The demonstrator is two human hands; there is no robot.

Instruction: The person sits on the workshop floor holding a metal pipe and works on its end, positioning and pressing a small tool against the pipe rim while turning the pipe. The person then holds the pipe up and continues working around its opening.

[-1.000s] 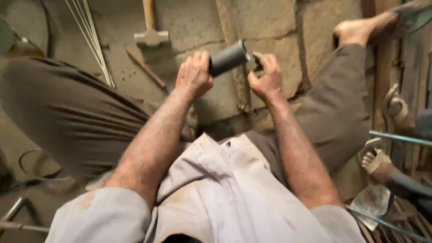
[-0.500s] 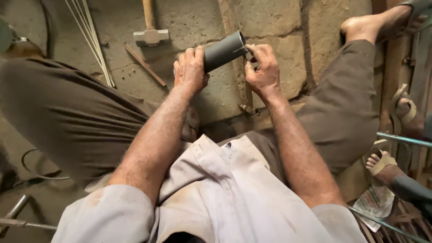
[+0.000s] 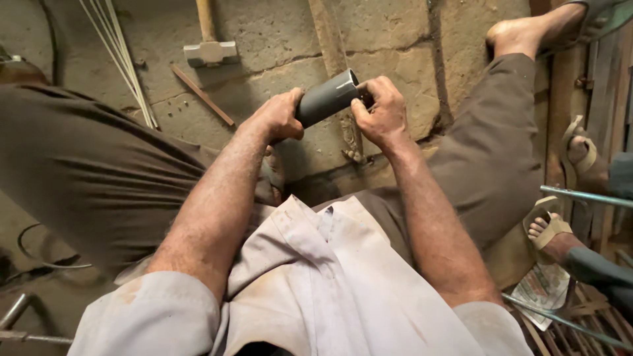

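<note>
A short grey pipe piece [image 3: 328,97] is held between both hands above a stone floor. My left hand [image 3: 277,118] wraps around its near end. My right hand [image 3: 381,113] pinches the pipe's open far end with thumb and fingers at the rim. I sit with knees spread, brown trousers on both sides and a pale shirt below.
A sledgehammer [image 3: 210,46] lies on the stone floor [image 3: 277,33] at the top, with thin white rods [image 3: 122,59] to its left and a rusty strip [image 3: 201,94] nearby. Another person's sandalled feet [image 3: 560,231] are at the right, beside metal bars [image 3: 580,196].
The pipe and both hands shifted slightly; the pipe's far end has tilted a bit higher. The grip of both hands is the same.
</note>
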